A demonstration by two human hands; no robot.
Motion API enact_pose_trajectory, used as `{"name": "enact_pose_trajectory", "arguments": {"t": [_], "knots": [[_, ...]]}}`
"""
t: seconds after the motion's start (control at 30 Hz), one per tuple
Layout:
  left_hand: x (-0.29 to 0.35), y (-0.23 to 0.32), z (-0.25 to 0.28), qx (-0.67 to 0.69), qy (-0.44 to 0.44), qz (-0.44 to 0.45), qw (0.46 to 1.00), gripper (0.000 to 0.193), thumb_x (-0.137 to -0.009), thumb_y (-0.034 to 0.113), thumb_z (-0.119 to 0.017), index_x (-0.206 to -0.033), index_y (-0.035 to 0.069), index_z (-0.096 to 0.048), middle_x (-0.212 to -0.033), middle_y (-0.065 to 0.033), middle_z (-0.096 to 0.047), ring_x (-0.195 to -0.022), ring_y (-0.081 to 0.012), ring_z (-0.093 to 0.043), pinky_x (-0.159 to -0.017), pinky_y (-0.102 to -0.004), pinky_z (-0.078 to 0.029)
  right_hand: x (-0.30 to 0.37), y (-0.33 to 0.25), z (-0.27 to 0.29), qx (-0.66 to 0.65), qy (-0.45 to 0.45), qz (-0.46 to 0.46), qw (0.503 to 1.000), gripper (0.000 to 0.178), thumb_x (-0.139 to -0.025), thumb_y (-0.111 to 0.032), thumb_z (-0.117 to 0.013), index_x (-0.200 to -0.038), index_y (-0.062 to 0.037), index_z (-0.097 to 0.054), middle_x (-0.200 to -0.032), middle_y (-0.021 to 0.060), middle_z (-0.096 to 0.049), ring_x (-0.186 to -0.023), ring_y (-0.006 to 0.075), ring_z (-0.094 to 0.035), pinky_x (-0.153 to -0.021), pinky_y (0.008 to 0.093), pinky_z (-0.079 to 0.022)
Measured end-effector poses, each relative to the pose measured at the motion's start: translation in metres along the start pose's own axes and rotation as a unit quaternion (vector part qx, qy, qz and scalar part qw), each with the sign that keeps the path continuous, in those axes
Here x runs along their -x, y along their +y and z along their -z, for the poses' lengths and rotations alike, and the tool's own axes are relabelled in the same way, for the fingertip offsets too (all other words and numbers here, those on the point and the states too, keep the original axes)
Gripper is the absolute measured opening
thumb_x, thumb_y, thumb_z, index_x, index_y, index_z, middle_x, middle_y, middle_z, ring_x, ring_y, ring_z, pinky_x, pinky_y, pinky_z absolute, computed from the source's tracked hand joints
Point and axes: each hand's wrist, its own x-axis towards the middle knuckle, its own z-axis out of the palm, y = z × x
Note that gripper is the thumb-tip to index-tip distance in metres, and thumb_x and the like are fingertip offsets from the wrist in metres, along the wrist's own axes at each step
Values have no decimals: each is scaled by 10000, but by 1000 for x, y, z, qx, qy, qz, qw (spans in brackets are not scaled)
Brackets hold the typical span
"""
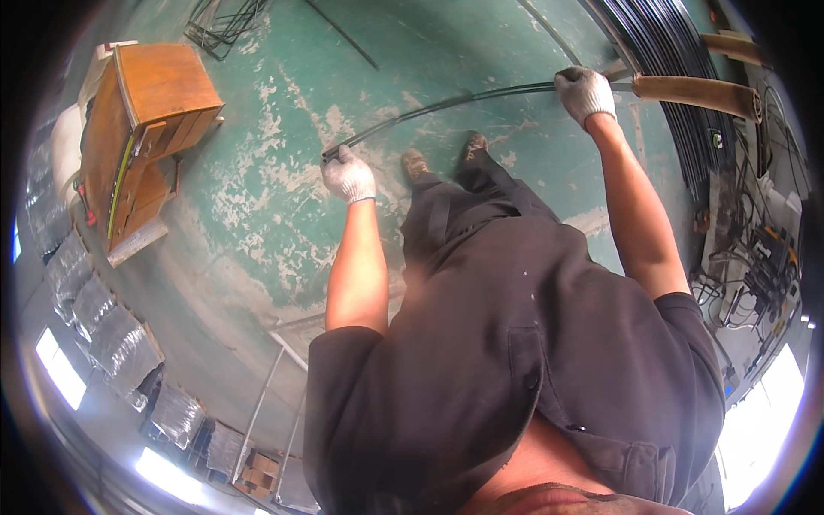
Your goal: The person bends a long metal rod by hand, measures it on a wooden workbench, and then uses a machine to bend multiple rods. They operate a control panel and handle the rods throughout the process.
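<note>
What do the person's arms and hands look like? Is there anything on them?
Both hands wear white knitted work gloves, the left hand and the right hand. The gloves end at the wrists. The forearms are bare, and short dark sleeves cover the upper arms.

The person wears a dark charcoal work shirt (515,343) with short sleeves that end above the elbows, leaving the forearms bare. The cloth is dusty and flecked with pale specks, and a chest pocket with stitched seams shows on the front, with a collar fold below it near the lower edge. Dark trousers (463,206) of the same shade run down to a pair of worn, brownish, dust-coated shoes (442,159). Each hand is covered by a white knitted cotton glove with a ribbed cuff at the wrist: the left grip (348,176) and the right grip (585,93). Both gloves look slightly greyed with grime.
</note>
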Motion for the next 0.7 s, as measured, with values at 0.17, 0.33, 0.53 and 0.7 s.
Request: {"name": "enact_pose_trajectory", "arguments": {"t": [0.17,0.33,0.53,0.7], "knots": [[0,-17,-7,61,11,-48,997,245,-1035,225,-747,-1101,-9,-769,-1100,-167,-795,-1014,-315,-765,-904,-423,-576,-41,3,13,35,-39,-25,998,341,-982,-329,-639,-1118,-90,-840,-1136,206,-805,-1100,430,-766,-1003,482,-603],[9,-11,-1,94,-2,-69,993,105,-1005,105,-742,-1017,1,-743,-1032,-154,-739,-945,-321,-719,-891,-422,-571,-77,41,-4,101,-3,145,984,295,-1074,-304,-599,-1242,-182,-809,-1156,219,-793,-1119,451,-741,-980,519,-586],[16,-26,-1,175,-35,-56,982,26,-1009,51,-746,-1004,26,-742,-1013,-112,-734,-972,-285,-705,-887,-399,-565,-107,55,-23,96,104,84,986,384,-1106,-462,-575,-1170,-164,-809,-1143,218,-796,-1117,460,-738,-972,536,-583],[21,-46,-3,168,-27,-83,982,79,-1029,102,-768,-1049,27,-750,-1019,-71,-735,-916,-200,-700,-835,-353,-573,-119,29,-7,67,136,0,988,472,-1082,-535,-595,-1161,-123,-812,-1122,237,-800,-1113,481,-737,-987,545,-579]]}}
